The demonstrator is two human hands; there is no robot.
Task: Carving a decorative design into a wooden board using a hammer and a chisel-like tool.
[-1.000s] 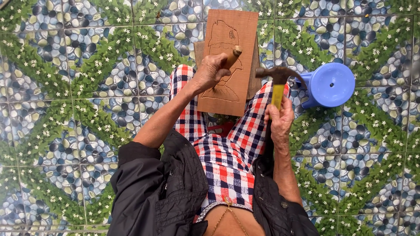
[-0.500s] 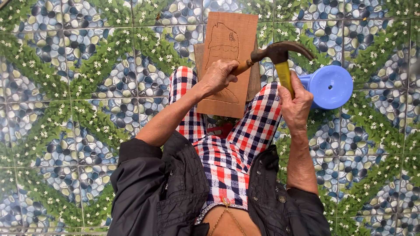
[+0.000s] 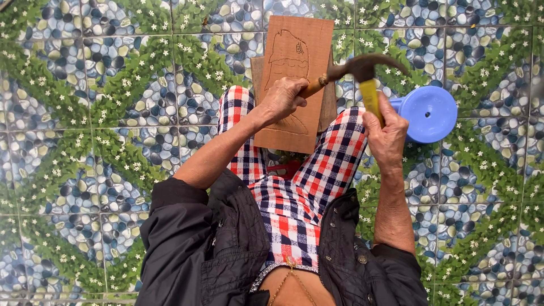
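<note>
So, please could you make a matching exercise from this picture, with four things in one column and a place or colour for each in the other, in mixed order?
Things:
1. hammer
2. chisel
3. wooden board
4. blue stool

Places and colours:
a. stands on the tiled floor, beside the right leg
b. rests across the knees, with a figure drawn on it
c. has a yellow handle, in the right hand
d. has a wooden handle, gripped in the left hand

Pairs: 1-c, 2-d, 3-b, 4-a
</note>
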